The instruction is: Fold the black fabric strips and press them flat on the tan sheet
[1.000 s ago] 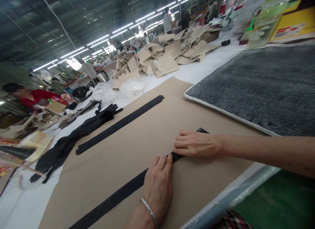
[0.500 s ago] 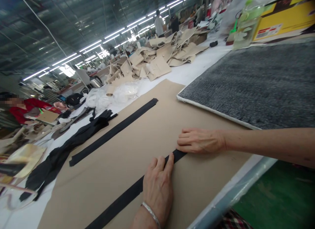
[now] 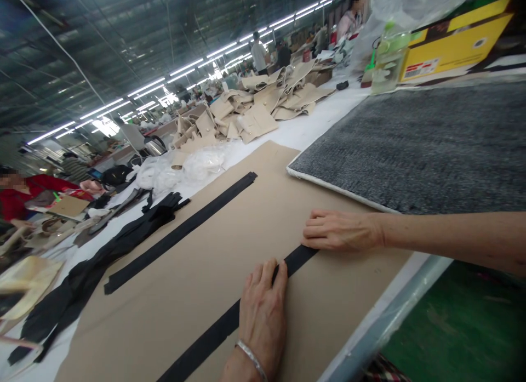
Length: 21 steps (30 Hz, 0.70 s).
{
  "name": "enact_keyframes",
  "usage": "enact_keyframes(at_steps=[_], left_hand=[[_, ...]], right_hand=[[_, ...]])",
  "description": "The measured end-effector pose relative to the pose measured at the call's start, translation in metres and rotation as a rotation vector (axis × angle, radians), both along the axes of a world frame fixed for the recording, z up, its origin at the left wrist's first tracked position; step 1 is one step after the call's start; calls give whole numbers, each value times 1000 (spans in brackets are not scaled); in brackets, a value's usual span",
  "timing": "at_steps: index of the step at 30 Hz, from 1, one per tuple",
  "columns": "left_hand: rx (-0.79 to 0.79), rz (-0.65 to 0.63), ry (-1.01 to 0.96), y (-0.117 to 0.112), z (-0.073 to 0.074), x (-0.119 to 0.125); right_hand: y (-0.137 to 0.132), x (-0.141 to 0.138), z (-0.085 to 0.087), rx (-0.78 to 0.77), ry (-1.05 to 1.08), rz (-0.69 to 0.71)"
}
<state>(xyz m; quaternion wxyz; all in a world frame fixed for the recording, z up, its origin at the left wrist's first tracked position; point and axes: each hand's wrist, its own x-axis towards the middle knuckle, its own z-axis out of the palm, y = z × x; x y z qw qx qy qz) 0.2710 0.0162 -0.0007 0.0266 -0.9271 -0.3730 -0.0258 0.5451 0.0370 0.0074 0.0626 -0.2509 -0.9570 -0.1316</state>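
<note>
A black fabric strip (image 3: 205, 341) lies slantwise on a large beige sheet (image 3: 230, 250). My left hand (image 3: 263, 302), with a silver bangle at the wrist, rests across this strip, fingers stretched out and pressing down. Farther up the same strip, my right hand (image 3: 335, 229) covers its upper end with fingers together and bent onto it; the fingertips' hold underneath is partly hidden. Between the two hands a short length of the strip shows flat. A second black strip (image 3: 181, 234) lies roughly parallel on the sheet, touched by neither hand.
A dark grey textured board (image 3: 411, 141) with a pale edge overlaps the sheet at right. Crumpled black fabric (image 3: 98, 272) lies left. Beige cut pieces (image 3: 255, 110) are heaped behind, near clear plastic (image 3: 184, 163). A bottle (image 3: 386, 61) stands by a yellow box (image 3: 452, 47). Co-workers sit and stand beyond.
My right hand has slid slightly right and up along the strip, so more of it shows between my hands. The left hand stays about where it was; the view has shifted a little.
</note>
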Motion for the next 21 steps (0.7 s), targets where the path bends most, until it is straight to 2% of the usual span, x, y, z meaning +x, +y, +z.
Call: enact_keyframes(at_steps=[5,14,21], left_hand=[[-57,-68,-9,5,4,7],[28,-17,101,1,14,33],[61,8,97,-2,12,41]], right_hand=[[-3,9,1,0,-8,-19],[-10,24,5,-3,-27,-81],[-14,30,5,6,-8,-106]])
